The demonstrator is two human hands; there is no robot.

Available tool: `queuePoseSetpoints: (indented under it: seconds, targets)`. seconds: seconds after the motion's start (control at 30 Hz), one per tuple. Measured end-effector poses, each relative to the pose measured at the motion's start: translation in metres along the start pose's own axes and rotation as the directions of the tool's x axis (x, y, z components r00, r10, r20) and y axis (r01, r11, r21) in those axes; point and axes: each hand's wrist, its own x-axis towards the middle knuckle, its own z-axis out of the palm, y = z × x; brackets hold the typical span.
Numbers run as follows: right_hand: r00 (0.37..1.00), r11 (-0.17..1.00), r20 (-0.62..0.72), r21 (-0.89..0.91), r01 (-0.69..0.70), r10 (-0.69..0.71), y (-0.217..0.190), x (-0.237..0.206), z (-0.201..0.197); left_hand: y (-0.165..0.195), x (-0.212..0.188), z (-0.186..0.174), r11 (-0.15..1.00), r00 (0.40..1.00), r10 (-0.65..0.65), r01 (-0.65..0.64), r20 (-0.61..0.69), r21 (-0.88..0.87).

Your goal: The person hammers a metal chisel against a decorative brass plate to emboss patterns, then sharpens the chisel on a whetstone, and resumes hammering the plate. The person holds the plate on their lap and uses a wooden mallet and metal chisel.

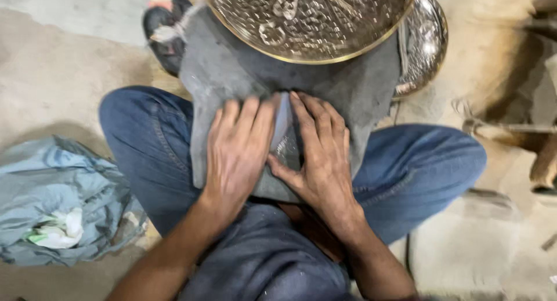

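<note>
Head view, dusty concrete floor (64,74), crumpled blue sack (52,190), brass tray (307,16)

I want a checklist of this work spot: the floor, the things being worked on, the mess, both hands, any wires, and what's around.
Surface: bare, dusty concrete floor; the person sits cross-legged on it in blue jeans.
Job's things: grey cloth over the lap; a small shiny piece between the hands; patterned brass tray at the cloth's far edge.
Clutter: crumpled grey-blue bag with white scraps.
Grippers: left hand and right hand lie flat, pressing the cloth either side of the piece.
Cables: nothing seen for certain.
Surroundings: silvery dish behind the tray; dark sandal; blurred tools at right.
</note>
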Motion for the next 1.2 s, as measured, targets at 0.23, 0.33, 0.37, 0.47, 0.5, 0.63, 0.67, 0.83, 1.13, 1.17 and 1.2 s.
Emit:
queuePoseSetpoints:
  seconds: [0.23,0.33,0.37,0.47,0.5,0.63,0.67,0.83,1.13,1.17,1.2]
  targets:
    - [0.999,0.999,-0.039,0.028,-0.030,0.031,-0.001,-0.002,0.001,0.001,-0.002,-0.004,1.000,1.000,-0.012,0.012,-0.008,0.022]
    - [0.999,0.999,-0.033,0.034,-0.017,0.019,0.001,-0.003,0.002,0.000,0.007,-0.001,1.000,0.999,-0.011,0.010,0.042,0.023]
    - [0.999,0.999,-0.032,0.038,-0.017,0.018,0.000,-0.003,0.002,0.000,0.006,-0.004,1.000,1.000,-0.007,0.007,0.025,0.018]
    - [0.997,0.999,-0.071,0.038,-0.010,0.012,0.001,-0.002,0.001,0.000,0.000,-0.009,1.000,1.000,0.014,-0.014,-0.014,0.014]
    - [0.998,0.999,-0.069,0.037,-0.009,0.012,0.001,-0.001,0.001,0.000,-0.003,-0.010,1.000,1.000,-0.010,0.010,0.003,0.010]
    - [0.999,0.999,-0.031,0.030,-0.030,0.031,-0.002,-0.001,-0.001,-0.001,-0.001,-0.002,0.996,0.999,0.030,-0.032,0.017,0.089]
    - [0.999,0.999,-0.040,0.028,-0.030,0.031,-0.002,0.000,-0.001,-0.001,0.001,-0.001,0.998,0.999,0.037,-0.038,0.013,0.057]
    - [0.998,0.999,-0.059,0.047,-0.012,0.015,0.000,0.000,0.000,0.005,0.004,-0.012,1.000,1.000,-0.019,0.019,0.022,0.023]
    - [0.999,0.998,-0.038,0.054,-0.016,0.018,0.000,0.001,-0.002,0.000,0.005,-0.005,0.999,0.998,0.042,-0.042,0.039,0.007]
    - [0.999,0.999,-0.050,0.051,-0.010,0.012,0.000,0.001,-0.002,-0.001,0.005,-0.004,1.000,0.998,0.022,-0.023,0.056,0.013]
    - [0.999,0.999,-0.046,0.048,-0.010,0.012,0.000,0.002,-0.002,-0.001,0.002,-0.005,1.000,0.997,-0.009,0.008,0.083,0.013]
